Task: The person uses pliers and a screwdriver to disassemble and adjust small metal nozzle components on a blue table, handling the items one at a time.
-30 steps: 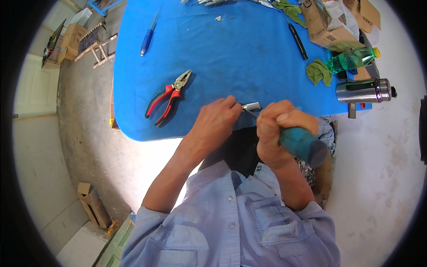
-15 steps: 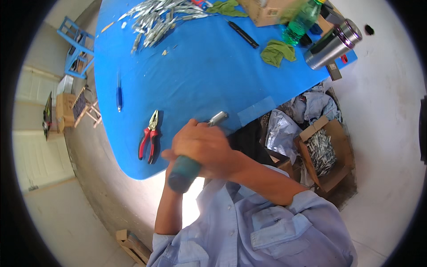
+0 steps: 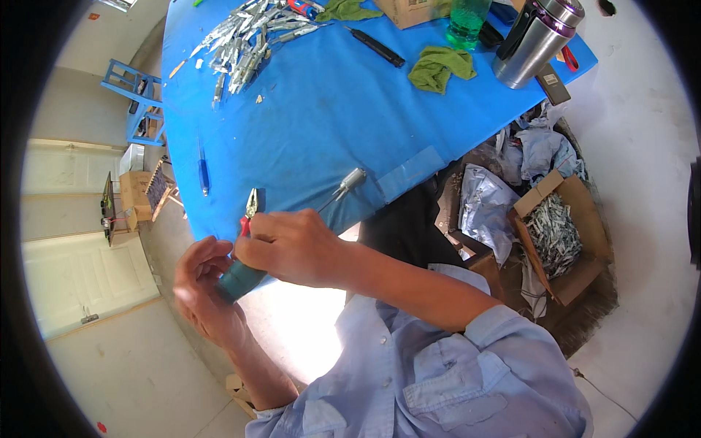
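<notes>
My right hand [image 3: 296,247] is closed around the upper end of a teal cylindrical thing with a darker end [image 3: 239,282]; its kind cannot be made out. My left hand [image 3: 208,296] is beside its lower end, fingers loosely bent and apart, slightly blurred. The fingertips of both hands nearly meet. Red-handled pliers [image 3: 251,204] lie behind my right hand, which hides most of their handles. A small silver metal cylinder [image 3: 352,179] with thin rods or leads rests on the table beyond my right wrist. Farther left lies a blue-handled screwdriver [image 3: 203,175].
The blue-covered table [image 3: 292,131] bears a pile of silvery metal pieces [image 3: 248,44], a black pen-like tool [image 3: 376,47], a green cloth [image 3: 439,69], a green bottle [image 3: 465,25] and a steel flask [image 3: 531,51]. A carton of metal pieces [image 3: 600,252] stands below, at right.
Both hands and the teal cylindrical thing have moved left, and my left hand has come out from behind my right. My right hand now covers the pliers' handles. The view has shifted slightly.
</notes>
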The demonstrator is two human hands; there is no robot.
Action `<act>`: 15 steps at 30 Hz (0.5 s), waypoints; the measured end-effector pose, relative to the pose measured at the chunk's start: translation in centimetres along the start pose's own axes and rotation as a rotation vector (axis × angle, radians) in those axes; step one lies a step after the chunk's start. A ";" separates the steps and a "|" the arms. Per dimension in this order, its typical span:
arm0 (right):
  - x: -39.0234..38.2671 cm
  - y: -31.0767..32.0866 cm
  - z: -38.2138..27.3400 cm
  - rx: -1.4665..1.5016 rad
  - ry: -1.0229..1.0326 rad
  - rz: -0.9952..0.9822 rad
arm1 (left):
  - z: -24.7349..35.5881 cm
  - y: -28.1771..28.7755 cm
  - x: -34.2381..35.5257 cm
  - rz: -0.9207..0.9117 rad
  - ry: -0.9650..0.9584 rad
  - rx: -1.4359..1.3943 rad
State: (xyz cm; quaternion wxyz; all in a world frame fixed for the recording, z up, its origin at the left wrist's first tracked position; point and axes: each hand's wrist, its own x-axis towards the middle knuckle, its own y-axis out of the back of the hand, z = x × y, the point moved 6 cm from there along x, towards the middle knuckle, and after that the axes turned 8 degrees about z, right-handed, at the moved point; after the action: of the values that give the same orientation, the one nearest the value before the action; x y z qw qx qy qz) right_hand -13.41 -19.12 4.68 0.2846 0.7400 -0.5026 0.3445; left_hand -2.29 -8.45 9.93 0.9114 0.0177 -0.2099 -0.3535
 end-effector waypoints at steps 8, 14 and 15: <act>0.9 1.0 0.6 0.042 -0.097 -0.002 | 4.2 -5.4 0.1 0.061 -0.433 0.530; 2.0 1.8 -0.1 0.076 -0.196 -0.001 | 3.9 -5.5 0.7 0.044 -0.338 0.517; 2.4 1.9 -0.3 0.092 -0.199 -0.010 | 3.8 -5.4 0.8 0.046 -0.315 0.503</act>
State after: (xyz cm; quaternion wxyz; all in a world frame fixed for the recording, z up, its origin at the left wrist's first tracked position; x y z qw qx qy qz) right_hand -14.65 -20.80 6.90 0.2009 0.7855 -0.5083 0.2903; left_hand -6.71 -12.63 12.70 0.8423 0.1831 -0.4304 -0.2681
